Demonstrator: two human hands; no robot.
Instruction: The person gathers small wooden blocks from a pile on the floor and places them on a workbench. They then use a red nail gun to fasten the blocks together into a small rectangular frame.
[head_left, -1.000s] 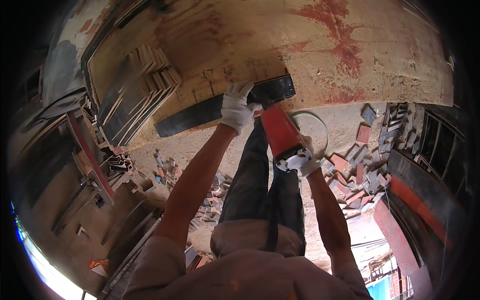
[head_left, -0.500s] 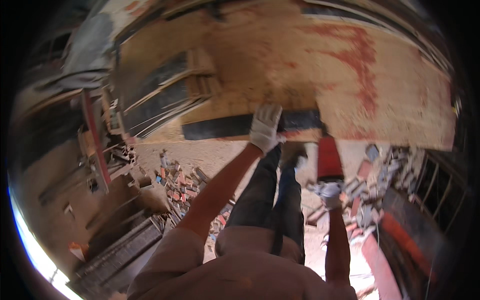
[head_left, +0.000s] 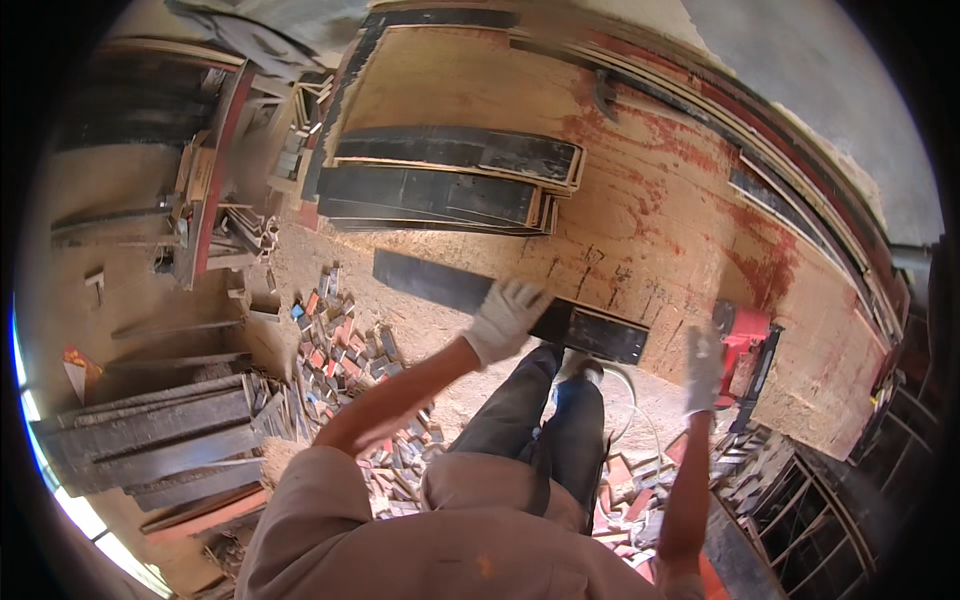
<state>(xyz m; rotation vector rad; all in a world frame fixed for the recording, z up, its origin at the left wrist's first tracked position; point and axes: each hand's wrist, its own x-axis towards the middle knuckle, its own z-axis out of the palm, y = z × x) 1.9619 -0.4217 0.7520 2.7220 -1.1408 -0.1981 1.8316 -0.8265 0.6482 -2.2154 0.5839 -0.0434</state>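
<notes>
My left hand (head_left: 510,318), in a white work glove, grips a narrow black-faced board (head_left: 435,284) from above. The board lies aslant at the bench's near edge, its left end sticking out past it. A shorter dark piece (head_left: 608,335) forms its right end; I cannot tell how the two are joined. On the right, a red and black nail gun (head_left: 742,352) lies on the bench. Beside its left side is my gloved right hand (head_left: 703,370), fingers stretched out, slightly blurred and apparently not round the tool.
Stacked black strips (head_left: 430,195) lie on the stained plywood bench (head_left: 640,190). Long boards (head_left: 800,165) line its far edge, near a hammer (head_left: 604,95). Wood offcuts (head_left: 345,345) litter the floor by my legs. A dark plank pile (head_left: 160,435) is at left, a metal rack (head_left: 815,515) at right.
The red nail gun has gone from my right hand onto the bench at right, and the hand has opened. The board now slants, its right end nearer me. The view has shifted.
</notes>
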